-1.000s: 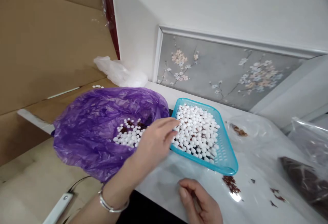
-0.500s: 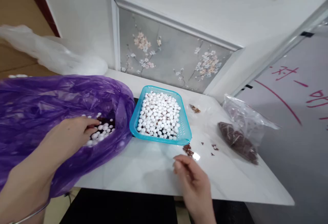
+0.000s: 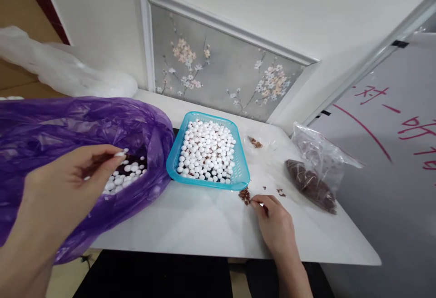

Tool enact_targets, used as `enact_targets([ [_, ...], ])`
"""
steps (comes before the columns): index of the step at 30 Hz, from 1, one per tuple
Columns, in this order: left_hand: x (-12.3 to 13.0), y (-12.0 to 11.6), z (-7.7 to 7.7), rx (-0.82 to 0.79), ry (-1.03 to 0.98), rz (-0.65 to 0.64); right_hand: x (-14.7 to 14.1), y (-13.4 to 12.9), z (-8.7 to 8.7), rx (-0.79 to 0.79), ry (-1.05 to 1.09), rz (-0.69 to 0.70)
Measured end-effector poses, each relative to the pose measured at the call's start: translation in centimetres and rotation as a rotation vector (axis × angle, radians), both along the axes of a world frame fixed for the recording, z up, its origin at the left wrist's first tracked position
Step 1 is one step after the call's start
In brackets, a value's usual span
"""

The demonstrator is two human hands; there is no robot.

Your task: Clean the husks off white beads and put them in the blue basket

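My left hand is closed in a pinch on a small white ball, above the open mouth of a purple plastic bag. More white balls lie in the bag over something dark. On the table, my right hand is pinched at the edge of a small pile of reddish-brown bits; what is between its fingertips is too small to make out. Between the hands stands a blue plastic basket filled with white balls, with brown and dark patches showing among them.
A clear bag of brown material leans at the right of the white table. Brown scraps lie on clear plastic behind the basket. A whiteboard stands at right; white plastic sheeting lies at back left.
My left hand has lifted from the balls in the purple bag, now with a white ball in its fingertips. My right hand has moved right to the brown pile and closed into a pinch.
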State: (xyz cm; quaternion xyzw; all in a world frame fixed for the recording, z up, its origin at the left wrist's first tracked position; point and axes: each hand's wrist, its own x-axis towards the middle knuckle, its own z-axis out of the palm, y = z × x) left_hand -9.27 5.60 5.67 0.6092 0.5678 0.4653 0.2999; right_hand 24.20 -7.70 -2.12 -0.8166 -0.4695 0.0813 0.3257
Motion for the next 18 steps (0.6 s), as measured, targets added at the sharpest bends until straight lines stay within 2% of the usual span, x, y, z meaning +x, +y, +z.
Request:
enact_targets([
  [1, 0.8, -0.8, 0.0, 0.05, 0.001, 0.104, 0.0, -0.1, 0.0, 0.004, 0.003, -0.006],
  [2, 1.7, -1.6, -0.2, 0.045, -0.072, 0.093, 0.1, -0.2, -0.1, 0.011, 0.008, -0.015],
  [3, 2.6, -2.4, -0.4, -0.026, -0.221, 0.014, 0.2, -0.3, -0.1, 0.019, 0.014, -0.027],
  [5, 4.3, -3.9, -0.9, -0.286, -0.564, -0.207, 0.4, -0.7, -0.2, 0.037, 0.024, -0.06],
  [6, 5.0, -4.5, -1.2, -0.408, -0.706, -0.276, 0.5, -0.9, -0.2, 0.045, 0.03, -0.076],
  [9, 6.4, -5.9, -1.8, -0.693, -0.973, -0.369, -0.1, -1.4, 0.2, 0.086, 0.091, -0.109],
  [11, 6.7, -6.4, -2.0, -0.781, -1.051, -0.387, -1.5, -1.6, 1.0, 0.136, 0.178, -0.093],
  [14, 6.8, -6.7, -1.9, -0.824, -1.108, -0.396, -5.0, -1.7, 2.7, 0.274, 0.345, 0.003],
  [18, 6.8, -6.7, -1.7, -0.848, -1.14, -0.432, -9.8, -1.1, 4.8, 0.374, 0.628, 0.25],
])
